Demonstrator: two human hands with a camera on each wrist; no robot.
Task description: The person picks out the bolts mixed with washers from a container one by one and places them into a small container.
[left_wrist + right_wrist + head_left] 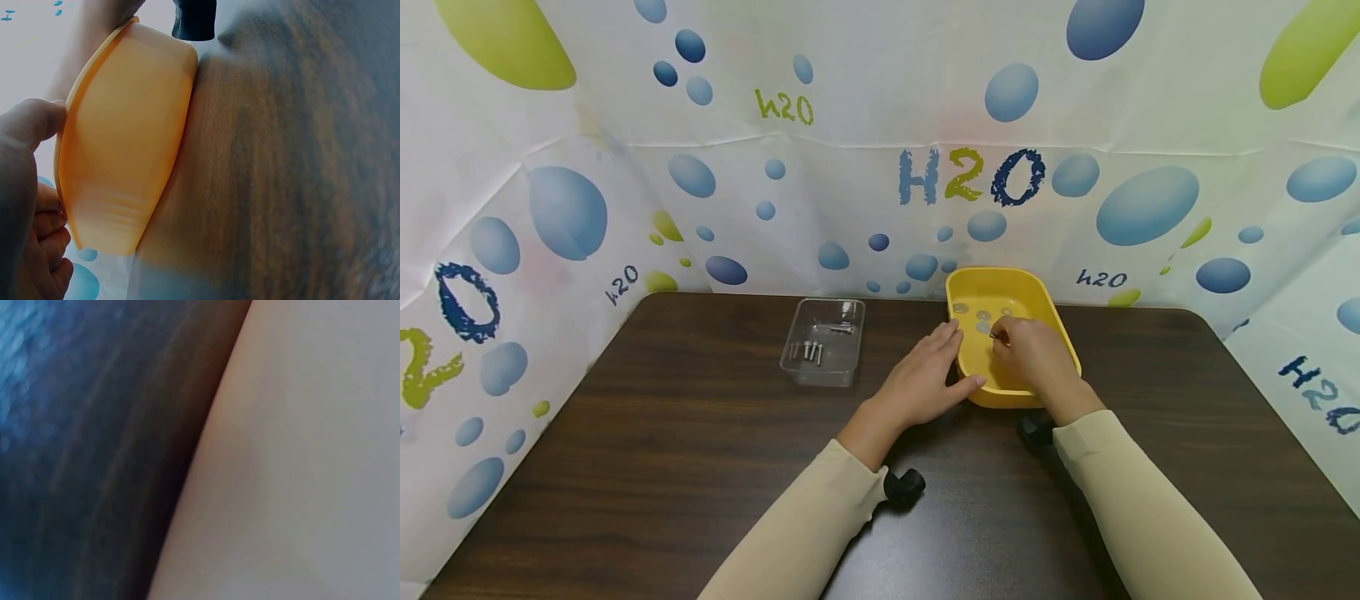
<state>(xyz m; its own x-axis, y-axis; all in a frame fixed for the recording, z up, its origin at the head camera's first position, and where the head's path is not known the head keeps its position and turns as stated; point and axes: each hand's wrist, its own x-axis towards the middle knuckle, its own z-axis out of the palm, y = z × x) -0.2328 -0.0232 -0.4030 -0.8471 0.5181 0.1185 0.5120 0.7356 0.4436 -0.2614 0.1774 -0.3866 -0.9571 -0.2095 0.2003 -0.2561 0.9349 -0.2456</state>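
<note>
Inside a yellow tray (1011, 283), my right hand (1036, 354) pinches a small thin piece, seemingly a coin (996, 337), between thumb and fingertips. Several silvery coins (982, 316) lie flat on the tray floor just beyond those fingers. My left hand (925, 375) rests at the tray's left rim, fingers stretched along it and the thumb at the near corner. From the left wrist, the thumb (44, 119) and fingertips touch the lip of the yellow tray (125, 144). The right wrist view is filled by blurred skin and dark tabletop, with the fingers out of sight.
A clear plastic box (822, 342) holding several metal screws (811, 352) stands left of the tray. Both sit near the far edge of the dark wooden table (700, 467). A printed white curtain (865, 192) hangs behind the table. Black straps (904, 486) show at the wrists.
</note>
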